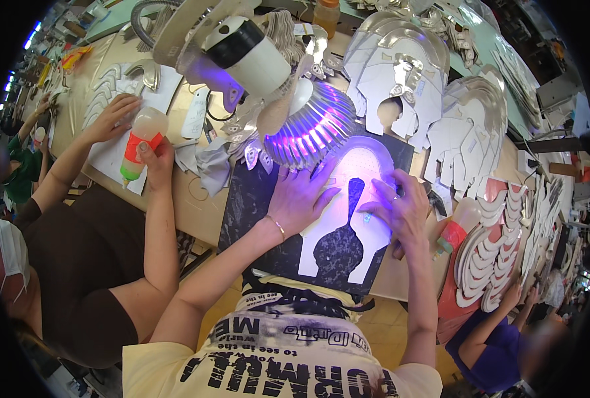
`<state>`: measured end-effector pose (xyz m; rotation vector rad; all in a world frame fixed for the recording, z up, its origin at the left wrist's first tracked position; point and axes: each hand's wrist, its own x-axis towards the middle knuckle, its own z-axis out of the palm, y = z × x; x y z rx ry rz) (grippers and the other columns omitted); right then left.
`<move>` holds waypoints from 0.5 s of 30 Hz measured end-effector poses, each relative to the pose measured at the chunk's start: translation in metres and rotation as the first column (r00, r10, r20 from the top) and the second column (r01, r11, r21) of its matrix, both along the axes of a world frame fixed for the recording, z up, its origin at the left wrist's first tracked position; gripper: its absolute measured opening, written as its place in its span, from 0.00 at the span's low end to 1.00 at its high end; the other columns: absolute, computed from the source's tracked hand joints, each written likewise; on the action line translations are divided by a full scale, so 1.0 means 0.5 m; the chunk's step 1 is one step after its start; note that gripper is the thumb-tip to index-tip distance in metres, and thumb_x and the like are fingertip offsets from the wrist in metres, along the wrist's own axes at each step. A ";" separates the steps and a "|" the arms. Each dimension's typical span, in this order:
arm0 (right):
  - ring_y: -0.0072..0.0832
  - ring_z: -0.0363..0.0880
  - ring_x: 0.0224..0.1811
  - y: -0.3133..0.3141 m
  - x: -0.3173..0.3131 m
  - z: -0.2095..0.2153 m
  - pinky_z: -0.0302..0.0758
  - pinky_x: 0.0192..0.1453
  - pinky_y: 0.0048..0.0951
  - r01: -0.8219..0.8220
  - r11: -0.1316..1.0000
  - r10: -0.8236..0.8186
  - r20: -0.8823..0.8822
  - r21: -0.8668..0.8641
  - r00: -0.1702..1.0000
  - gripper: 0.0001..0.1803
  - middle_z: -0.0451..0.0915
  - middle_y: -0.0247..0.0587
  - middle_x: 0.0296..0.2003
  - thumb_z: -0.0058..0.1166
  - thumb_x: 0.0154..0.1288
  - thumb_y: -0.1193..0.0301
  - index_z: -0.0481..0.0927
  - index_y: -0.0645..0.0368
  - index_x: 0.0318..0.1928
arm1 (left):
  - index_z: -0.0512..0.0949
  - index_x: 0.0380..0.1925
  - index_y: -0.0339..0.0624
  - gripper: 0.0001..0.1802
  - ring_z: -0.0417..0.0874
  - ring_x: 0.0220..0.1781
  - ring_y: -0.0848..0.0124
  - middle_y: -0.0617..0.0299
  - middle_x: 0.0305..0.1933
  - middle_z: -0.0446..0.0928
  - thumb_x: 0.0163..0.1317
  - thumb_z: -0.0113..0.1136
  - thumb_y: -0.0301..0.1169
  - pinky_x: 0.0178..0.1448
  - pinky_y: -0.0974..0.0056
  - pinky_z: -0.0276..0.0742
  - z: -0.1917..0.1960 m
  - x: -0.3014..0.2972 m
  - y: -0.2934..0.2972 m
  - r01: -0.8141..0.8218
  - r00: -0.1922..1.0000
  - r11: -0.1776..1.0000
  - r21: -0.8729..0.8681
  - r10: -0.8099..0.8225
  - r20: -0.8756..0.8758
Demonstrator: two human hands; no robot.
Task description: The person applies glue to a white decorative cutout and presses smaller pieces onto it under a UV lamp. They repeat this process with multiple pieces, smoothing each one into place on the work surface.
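A white horseshoe-shaped cut piece, like a shoe upper (321, 233), lies flat on a dark speckled slab (245, 212). Its rounded end is perforated and lit violet by the finned lamp (311, 126) just above. My left hand (298, 201) rests on the piece's left side, fingers spread and thumb stretched toward the central opening; some fingertips are hidden beneath the lamp. On the right side, my right hand (401, 207) touches the piece with bent fingers, thumb and forefinger apart. Neither hand grips a tool.
Stacks of silver-and-white cut pieces (391, 73) stand behind and to the right (471, 126). A squeeze bottle (459, 224) lies near crescent pieces (481, 265). At left, a co-worker's hand holds another bottle (142, 142). The lamp's white housing (245, 60) overhangs the slab.
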<state>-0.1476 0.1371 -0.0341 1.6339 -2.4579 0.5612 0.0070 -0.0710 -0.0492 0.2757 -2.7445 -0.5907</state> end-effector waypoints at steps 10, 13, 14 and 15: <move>0.37 0.71 0.61 0.002 0.050 0.008 0.59 0.68 0.43 0.172 0.977 -0.143 0.208 -0.127 0.968 0.52 0.81 0.35 0.57 0.70 0.51 0.45 0.65 0.58 0.71 | 0.71 0.67 0.47 0.31 0.69 0.70 0.55 0.52 0.66 0.71 0.66 0.61 0.44 0.74 0.48 0.57 0.004 -0.001 0.001 0.001 1.000 1.000 -0.002 -0.001 0.009; 0.39 0.70 0.62 -0.004 0.059 0.008 0.57 0.70 0.44 0.161 0.987 -0.153 0.241 -0.016 0.958 0.51 0.81 0.35 0.58 0.69 0.56 0.49 0.61 0.57 0.74 | 0.71 0.67 0.48 0.31 0.69 0.71 0.54 0.52 0.66 0.71 0.66 0.62 0.44 0.74 0.48 0.57 0.003 0.000 0.000 0.005 1.000 1.000 0.003 -0.005 0.001; 0.40 0.70 0.62 -0.004 0.063 0.007 0.57 0.70 0.44 0.169 0.985 -0.151 0.289 -0.039 0.945 0.49 0.81 0.37 0.58 0.68 0.58 0.51 0.60 0.57 0.75 | 0.71 0.67 0.48 0.31 0.69 0.71 0.54 0.51 0.66 0.71 0.66 0.62 0.44 0.74 0.48 0.57 0.003 0.000 0.000 0.005 1.000 1.000 0.004 -0.005 -0.003; 0.41 0.70 0.62 -0.003 0.065 0.008 0.57 0.71 0.45 0.170 0.982 -0.130 0.352 -0.087 0.927 0.48 0.81 0.39 0.58 0.67 0.60 0.53 0.60 0.56 0.75 | 0.71 0.67 0.48 0.31 0.69 0.71 0.54 0.51 0.66 0.71 0.66 0.62 0.44 0.74 0.48 0.57 0.003 0.000 0.000 0.005 1.000 1.000 0.006 -0.005 -0.004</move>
